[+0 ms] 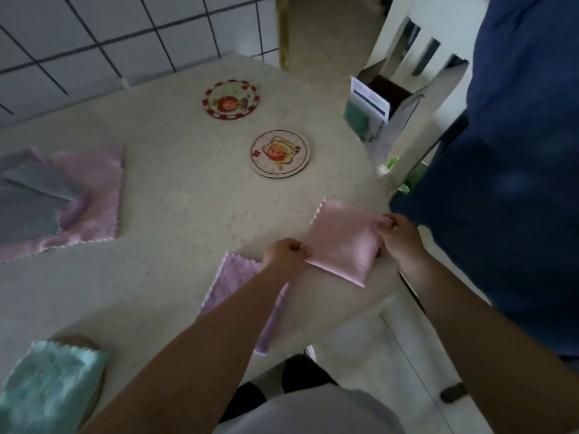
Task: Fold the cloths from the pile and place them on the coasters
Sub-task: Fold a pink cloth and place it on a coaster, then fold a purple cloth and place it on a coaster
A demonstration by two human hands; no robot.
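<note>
The left hand (286, 250) and the right hand (396, 234) each pinch an opposite edge of a folded pink square cloth (341, 242), held at the near right edge of the pale speckled table (175, 195). Judging by the layout, the task is under way — a mint-green cloth (53, 383) already covers a coaster at lower left, two round picture coasters (279, 152) lie bare, and a pink-and-grey cloth pile (62, 198) waits. The covered coaster barely shows; the left arm hides part of another pink cloth (232, 286).

Dim light. Pale speckled counter (188, 195), rounded edge. White tiled wall (94, 36) with dark grout behind. Beige floor (329, 32), white chair (404, 42) at right.
</note>
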